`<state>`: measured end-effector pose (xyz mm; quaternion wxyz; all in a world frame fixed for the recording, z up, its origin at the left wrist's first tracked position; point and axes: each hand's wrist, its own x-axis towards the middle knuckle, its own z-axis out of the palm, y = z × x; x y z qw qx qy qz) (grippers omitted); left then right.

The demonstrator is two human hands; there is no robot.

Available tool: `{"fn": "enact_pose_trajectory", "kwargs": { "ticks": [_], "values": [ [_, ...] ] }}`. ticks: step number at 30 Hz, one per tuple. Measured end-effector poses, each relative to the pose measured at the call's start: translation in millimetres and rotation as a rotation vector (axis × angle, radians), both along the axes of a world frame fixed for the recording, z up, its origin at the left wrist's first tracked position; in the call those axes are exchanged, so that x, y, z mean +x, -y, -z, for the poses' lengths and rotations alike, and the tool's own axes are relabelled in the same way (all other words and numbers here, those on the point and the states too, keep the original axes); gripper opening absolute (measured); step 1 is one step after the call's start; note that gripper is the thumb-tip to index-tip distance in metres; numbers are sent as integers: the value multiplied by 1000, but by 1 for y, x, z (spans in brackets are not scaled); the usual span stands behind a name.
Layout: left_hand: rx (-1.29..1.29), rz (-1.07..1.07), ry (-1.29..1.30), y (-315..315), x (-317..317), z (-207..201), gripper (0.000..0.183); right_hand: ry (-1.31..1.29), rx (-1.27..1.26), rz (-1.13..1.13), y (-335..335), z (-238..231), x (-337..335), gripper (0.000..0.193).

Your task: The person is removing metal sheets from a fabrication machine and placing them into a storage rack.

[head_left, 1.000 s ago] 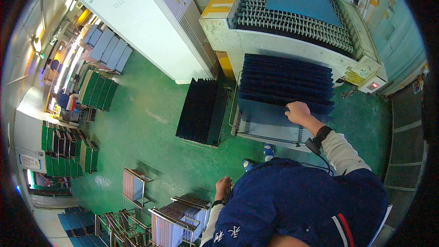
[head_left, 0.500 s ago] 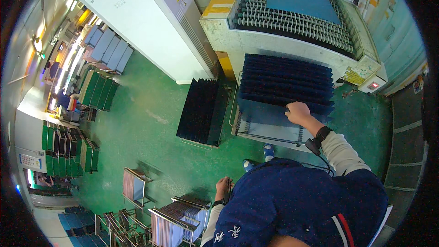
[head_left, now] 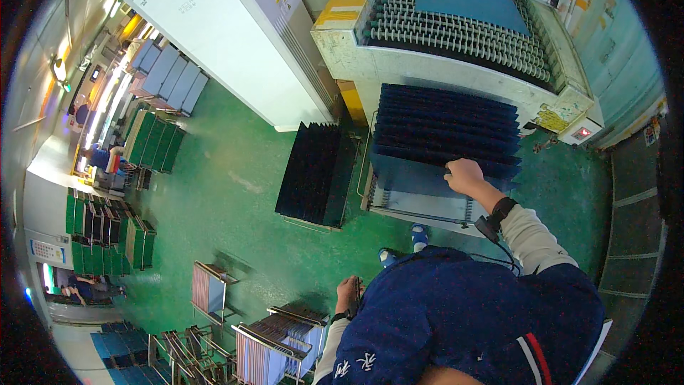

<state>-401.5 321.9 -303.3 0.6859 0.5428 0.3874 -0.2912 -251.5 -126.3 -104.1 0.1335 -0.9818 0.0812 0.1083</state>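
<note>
My right hand [head_left: 464, 175] is closed at the top edge of the nearest dark blue panel [head_left: 406, 174]. That panel leans in a floor rack [head_left: 420, 218], in front of a row of similar upright panels [head_left: 445, 121]. The front of the rack shows a pale base with coiled spacers along its sides. Lower down, beside my dark blue jacket, hangs my left hand [head_left: 347, 292]. Its fingers are curled near a dark thin thing that I cannot make out, partly hidden by the jacket.
A roller conveyor [head_left: 456, 46] carrying a blue panel [head_left: 470, 3] stands behind the rack. Left of the rack is another rack of dark panels [head_left: 310, 175], below a tall white cabinet [head_left: 221, 36]. Metal racks of boards [head_left: 271, 349] stand at lower left. People work at far left.
Both my hands stay where they were, the right one at the panel's edge. At the far left, a person near the lower doorway has come further into view.
</note>
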Motion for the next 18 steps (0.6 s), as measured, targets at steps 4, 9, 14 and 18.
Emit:
{"fn": "enact_pose_trajectory", "kwargs": {
  "ticks": [4, 9, 14, 18],
  "values": [
    [29, -6, -17, 3, 0, -7, 21, -9, 1, -2, -1, -2, 0, 24],
    [12, -3, -7, 3, 0, -8, 22, 1, 1, -4, 0, 0, 0, 24],
    [-7, 19, 24, 0, -2, -2, 23, -8, 3, -1, 0, 1, 0, 25],
    [-17, 17, 33, 0, -3, 1, 24, 10, 9, -3, 1, 3, -1, 25]
  ]
}}
